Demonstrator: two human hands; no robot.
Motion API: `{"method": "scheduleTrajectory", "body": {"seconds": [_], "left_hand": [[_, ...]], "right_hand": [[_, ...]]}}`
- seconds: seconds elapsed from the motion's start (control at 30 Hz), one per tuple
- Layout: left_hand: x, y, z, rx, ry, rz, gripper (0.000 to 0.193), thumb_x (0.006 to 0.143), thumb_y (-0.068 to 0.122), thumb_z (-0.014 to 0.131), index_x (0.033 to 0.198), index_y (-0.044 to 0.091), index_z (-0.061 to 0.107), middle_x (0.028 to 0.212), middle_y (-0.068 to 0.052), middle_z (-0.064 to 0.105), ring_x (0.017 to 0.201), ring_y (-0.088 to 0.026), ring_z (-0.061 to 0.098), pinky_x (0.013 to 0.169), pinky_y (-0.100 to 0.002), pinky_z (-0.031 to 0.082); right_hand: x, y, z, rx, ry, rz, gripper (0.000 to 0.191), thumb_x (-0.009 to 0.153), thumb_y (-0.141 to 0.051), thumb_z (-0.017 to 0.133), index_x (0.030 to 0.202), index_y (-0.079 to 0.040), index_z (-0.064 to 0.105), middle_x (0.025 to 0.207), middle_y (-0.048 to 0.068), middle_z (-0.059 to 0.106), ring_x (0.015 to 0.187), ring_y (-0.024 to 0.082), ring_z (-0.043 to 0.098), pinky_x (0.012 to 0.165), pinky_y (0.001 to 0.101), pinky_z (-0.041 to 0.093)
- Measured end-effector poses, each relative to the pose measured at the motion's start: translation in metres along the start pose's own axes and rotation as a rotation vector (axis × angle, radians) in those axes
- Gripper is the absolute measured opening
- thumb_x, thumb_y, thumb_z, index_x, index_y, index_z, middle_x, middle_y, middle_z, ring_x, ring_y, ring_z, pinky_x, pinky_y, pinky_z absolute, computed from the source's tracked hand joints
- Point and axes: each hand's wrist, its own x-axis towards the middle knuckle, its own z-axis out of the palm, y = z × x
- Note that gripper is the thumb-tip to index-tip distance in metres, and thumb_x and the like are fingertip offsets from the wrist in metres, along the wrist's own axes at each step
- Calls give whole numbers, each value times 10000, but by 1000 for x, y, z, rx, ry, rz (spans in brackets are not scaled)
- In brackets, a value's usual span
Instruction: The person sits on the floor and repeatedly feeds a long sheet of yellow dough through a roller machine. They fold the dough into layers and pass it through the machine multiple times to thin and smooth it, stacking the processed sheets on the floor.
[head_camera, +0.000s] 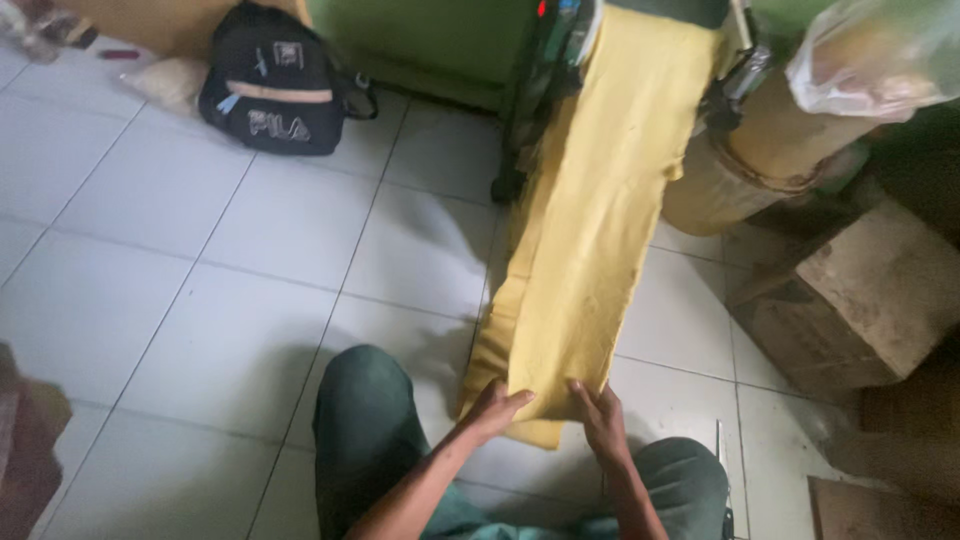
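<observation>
Both forearms reach forward, left hand (497, 407) and right hand (603, 417) side by side, fingers curled.

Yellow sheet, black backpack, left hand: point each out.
yellow sheet (590, 210), head view, middle of the hanging strip
black backpack (270, 85), head view, front panel
left hand (495, 408), head view, back of the hand

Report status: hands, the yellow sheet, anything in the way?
Left hand and right hand both grip the yellow sheet at its lower end. Sheet hangs from green machine. Nothing blocking.

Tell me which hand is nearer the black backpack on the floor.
Left. The left hand grips the near-left edge of the yellow sheet, on the side towards the black backpack; the right hand holds the sheet's near-right edge, farther away.
</observation>
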Motion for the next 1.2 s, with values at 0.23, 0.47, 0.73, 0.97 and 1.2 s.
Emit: {"method": "scheduleTrajectory", "body": {"seconds": [0.23, 0.47, 0.73, 0.97, 1.2], "left_hand": [[0, -43, 15, 157, 118, -31, 441, 952, 378, 666, 957, -60, 718, 801, -231, 732, 719, -278, 707, 679, -415, 533], [3, -38, 9, 177, 131, 38, 437, 969, 373, 671, 1049, -56, 695, 901, -221, 736, 814, -288, 707, 725, -417, 539], [25, -34, 1, 224, 78, -68, 515, 992, 412, 646, 1029, -99, 702, 862, -255, 736, 775, -316, 715, 718, -427, 540], [30, -18, -4, 224, 85, -79, 540, 994, 422, 640, 968, -117, 661, 745, -213, 659, 678, -310, 652, 658, -454, 523], [41, -11, -4, 61, 96, -7, 500, 1002, 368, 630, 1217, -80, 586, 1020, -215, 690, 936, -274, 666, 826, -411, 526]], "right_hand": [[-9, 14, 20, -205, 85, -131, 310, 1025, -222, 607, 1212, 16, 672, 1005, 123, 743, 889, 181, 646, 803, 344, 533], [-5, 7, 32, -146, 78, -93, 335, 1019, -217, 595, 1273, -1, 630, 1043, 118, 717, 915, 173, 639, 811, 335, 530], [12, -8, 37, -330, 104, -143, 360, 1022, -219, 574, 1299, 9, 594, 1048, 113, 718, 938, 167, 653, 829, 326, 517], [19, -10, 36, -137, 64, -113, 361, 1033, -244, 580, 1275, 22, 611, 1043, 108, 711, 921, 151, 624, 806, 323, 521], [25, -25, 37, -194, 101, -74, 337, 1042, -239, 580, 1264, 13, 616, 989, 86, 692, 868, 140, 618, 755, 310, 517]]}}
